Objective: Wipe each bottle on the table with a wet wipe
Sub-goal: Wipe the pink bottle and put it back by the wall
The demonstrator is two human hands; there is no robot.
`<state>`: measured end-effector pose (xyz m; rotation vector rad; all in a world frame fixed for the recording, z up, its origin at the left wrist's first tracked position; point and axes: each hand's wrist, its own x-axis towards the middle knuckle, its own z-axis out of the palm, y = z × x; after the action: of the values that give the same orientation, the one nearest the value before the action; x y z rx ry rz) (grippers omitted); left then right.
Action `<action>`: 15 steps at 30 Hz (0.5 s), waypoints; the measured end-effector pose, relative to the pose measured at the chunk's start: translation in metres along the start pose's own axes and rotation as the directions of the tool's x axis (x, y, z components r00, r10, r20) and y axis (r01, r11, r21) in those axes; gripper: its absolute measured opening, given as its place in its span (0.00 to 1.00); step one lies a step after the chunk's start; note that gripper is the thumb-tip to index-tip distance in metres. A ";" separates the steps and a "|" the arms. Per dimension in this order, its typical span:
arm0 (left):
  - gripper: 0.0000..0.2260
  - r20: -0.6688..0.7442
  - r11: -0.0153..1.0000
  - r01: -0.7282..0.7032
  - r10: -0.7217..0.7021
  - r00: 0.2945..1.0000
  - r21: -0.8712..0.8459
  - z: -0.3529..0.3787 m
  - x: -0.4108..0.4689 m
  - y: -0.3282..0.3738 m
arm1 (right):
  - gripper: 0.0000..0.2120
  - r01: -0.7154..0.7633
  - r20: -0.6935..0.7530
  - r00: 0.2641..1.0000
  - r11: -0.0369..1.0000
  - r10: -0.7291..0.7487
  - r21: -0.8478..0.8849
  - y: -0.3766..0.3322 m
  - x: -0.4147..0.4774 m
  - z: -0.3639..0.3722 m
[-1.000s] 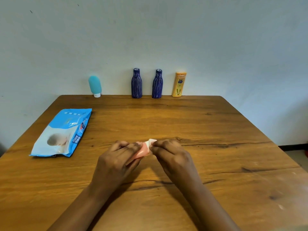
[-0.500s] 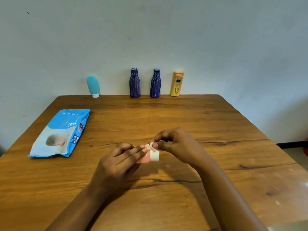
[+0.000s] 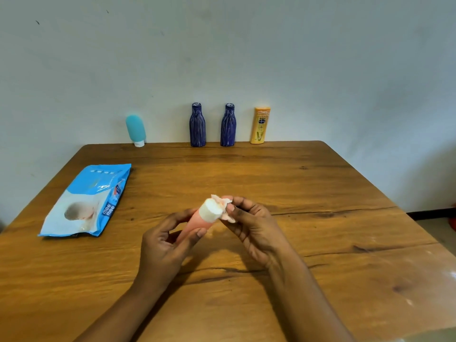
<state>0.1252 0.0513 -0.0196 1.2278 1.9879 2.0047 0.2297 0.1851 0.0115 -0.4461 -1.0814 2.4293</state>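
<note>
left grip (image 3: 162, 245) curled round pink bottle (image 3: 193, 225) | right grip (image 3: 249, 224) pinching wet wipe (image 3: 220, 201) at cap (image 3: 209, 212), I think | risk: wipe's tiny, could slip off mid-rub, bottle twists loose

We're missing lower end of pink bottle (image 3: 196, 223), lying inside left hand (image 3: 161, 253); wet wipe (image 3: 222, 204) partly hiding behind right fingers (image 3: 235, 208).
</note>
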 end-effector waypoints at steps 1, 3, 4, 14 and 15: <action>0.16 -0.030 0.999 0.035 -0.036 0.999 -0.032 0.001 0.001 0.001 | 0.08 -0.010 0.004 1.000 1.000 0.010 0.015 0.001 -0.002 0.003; 0.17 -0.060 0.994 0.080 -0.085 0.995 -0.080 0.000 0.005 0.000 | 0.09 -0.003 0.006 1.000 1.000 0.003 0.000 0.002 -0.003 0.011; 0.17 -0.061 0.991 0.091 -0.097 0.993 -0.098 0.000 0.006 -0.001 | 0.08 0.025 -0.014 1.000 1.000 -0.026 -0.007 0.002 -0.001 0.016; 0.15 -0.072 0.981 0.108 -0.121 0.990 -0.159 -0.001 0.007 -0.003 | 0.07 0.505 -0.017 0.764 0.614 -0.645 -0.607 0.039 -0.005 0.031; 0.15 -0.061 0.981 0.104 -0.115 0.991 -0.166 0.000 0.007 -0.003 | 0.06 0.581 0.103 0.690 0.463 -0.717 -0.669 0.042 -0.007 0.031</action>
<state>0.1193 0.0554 -0.0186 1.0051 1.8340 2.1335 0.2111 0.1374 0.0002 -0.3629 -1.6422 1.2307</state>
